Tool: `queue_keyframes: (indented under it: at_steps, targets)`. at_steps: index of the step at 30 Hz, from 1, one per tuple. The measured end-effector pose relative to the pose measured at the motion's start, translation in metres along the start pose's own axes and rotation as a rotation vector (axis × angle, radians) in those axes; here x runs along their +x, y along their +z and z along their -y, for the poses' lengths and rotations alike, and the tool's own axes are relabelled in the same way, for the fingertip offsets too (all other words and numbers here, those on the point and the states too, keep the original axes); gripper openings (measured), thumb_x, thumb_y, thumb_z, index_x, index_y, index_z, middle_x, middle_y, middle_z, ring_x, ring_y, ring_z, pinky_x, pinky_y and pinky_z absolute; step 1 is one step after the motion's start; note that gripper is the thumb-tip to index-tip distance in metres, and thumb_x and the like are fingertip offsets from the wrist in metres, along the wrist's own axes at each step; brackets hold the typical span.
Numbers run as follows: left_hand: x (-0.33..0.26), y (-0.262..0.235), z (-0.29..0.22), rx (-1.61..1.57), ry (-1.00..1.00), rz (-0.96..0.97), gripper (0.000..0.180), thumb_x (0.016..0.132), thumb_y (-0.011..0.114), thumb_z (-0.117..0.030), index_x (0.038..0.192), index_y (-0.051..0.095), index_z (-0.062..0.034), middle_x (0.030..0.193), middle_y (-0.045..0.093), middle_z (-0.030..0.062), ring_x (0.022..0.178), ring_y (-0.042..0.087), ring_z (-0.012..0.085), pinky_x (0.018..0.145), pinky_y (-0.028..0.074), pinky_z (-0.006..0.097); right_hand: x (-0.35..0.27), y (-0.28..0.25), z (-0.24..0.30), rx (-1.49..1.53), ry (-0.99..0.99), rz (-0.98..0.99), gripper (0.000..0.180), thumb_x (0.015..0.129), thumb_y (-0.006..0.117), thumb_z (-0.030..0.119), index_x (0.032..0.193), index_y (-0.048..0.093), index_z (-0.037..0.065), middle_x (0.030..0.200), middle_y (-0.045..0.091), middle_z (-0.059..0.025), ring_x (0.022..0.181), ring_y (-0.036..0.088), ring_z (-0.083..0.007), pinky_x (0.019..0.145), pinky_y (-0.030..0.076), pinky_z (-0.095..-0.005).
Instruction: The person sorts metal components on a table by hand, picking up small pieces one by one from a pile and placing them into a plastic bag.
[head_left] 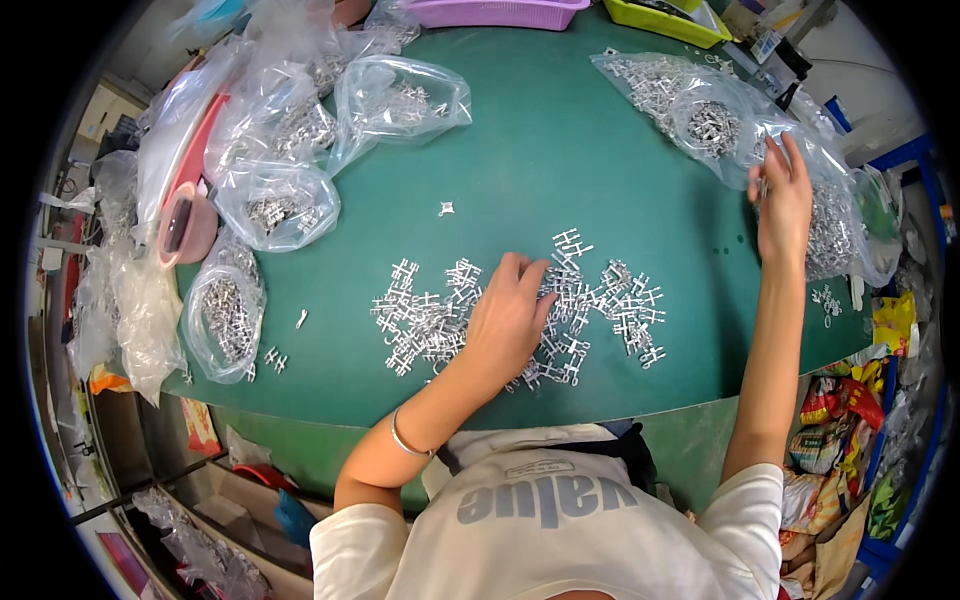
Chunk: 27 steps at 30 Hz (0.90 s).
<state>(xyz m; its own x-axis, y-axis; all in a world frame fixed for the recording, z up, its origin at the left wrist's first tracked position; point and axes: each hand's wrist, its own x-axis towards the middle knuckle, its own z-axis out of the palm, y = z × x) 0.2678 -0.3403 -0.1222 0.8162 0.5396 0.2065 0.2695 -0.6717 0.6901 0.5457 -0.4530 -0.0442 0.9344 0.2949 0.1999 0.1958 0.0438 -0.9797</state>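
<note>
Head view, person seated at a green surface (560,150). Left hand (508,322) lies palm-down on a spread pile of small silver metal parts (440,320) in the middle of the surface, fingers curled into the pile; whether any piece is pinched under the fingertips cannot be told, since the palm hides them. The parts look like small branched castings, many interlocked, lying loose across the centre from left of the hand to right of it. Right hand (782,200) is raised at the far right, fingers extended upward against a clear plastic bag of parts (730,125); a small piece seems held at the thumb side, but this is not clear. More filled clear bags (275,205) sit along the left edge, one beside a pink container (185,225). A single stray part (446,208) lies apart above the pile, others (274,358) near the left bags, a few more (826,298) near the right rim. Risks, judged: the branched pieces snag on each other, so lifting one may drag neighbours and scatter them; strays near the edges could roll off the surface; the right bag lies slumped at the rim and a push from the hand could spill it; thin bag film may tear on sharp castings.
</note>
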Motion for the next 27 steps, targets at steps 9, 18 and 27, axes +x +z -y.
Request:
queue_keyframes:
  at_steps: [9, 18, 27]
  targets:
    - [0.003, -0.003, -0.001, 0.073, 0.071, 0.051, 0.03, 0.077, 0.067, -0.009, 0.101, 0.054, 0.003, 0.1, 0.05, 0.0155, 0.077, 0.056, 0.0319, 0.066, 0.047, 0.038, -0.119, 0.016, -0.015, -0.751, -0.341, 0.735, 0.02, 0.079, 0.064, 0.009, 0.098, 0.063, 0.004, 0.079, 0.059, -0.0117, 0.069, 0.057, -0.0326, 0.062, 0.045, -0.039]
    - [0.006, -0.009, 0.005, 0.005, 0.06, -0.028, 0.028, 0.078, 0.064, -0.002, 0.105, 0.055, -0.0013, 0.094, 0.052, 0.0131, 0.071, 0.055, 0.0274, 0.064, 0.045, 0.036, -0.101, 0.002, -0.035, -0.587, -0.071, 0.662, 0.006, 0.077, 0.064, 0.001, 0.082, 0.062, -0.002, 0.077, 0.06, -0.0081, 0.059, 0.054, -0.0146, 0.054, 0.042, -0.0263]
    - [0.016, -0.013, -0.014, -0.172, -0.041, 0.143, 0.03, 0.08, 0.062, -0.003, 0.11, 0.055, -0.0015, 0.097, 0.052, 0.0119, 0.069, 0.053, 0.024, 0.064, 0.045, 0.034, -0.107, -0.01, -0.041, -0.464, -0.131, 0.475, 0.004, 0.079, 0.063, 0.001, 0.081, 0.061, -0.002, 0.074, 0.059, -0.0029, 0.054, 0.042, -0.0066, 0.049, 0.035, -0.0216]
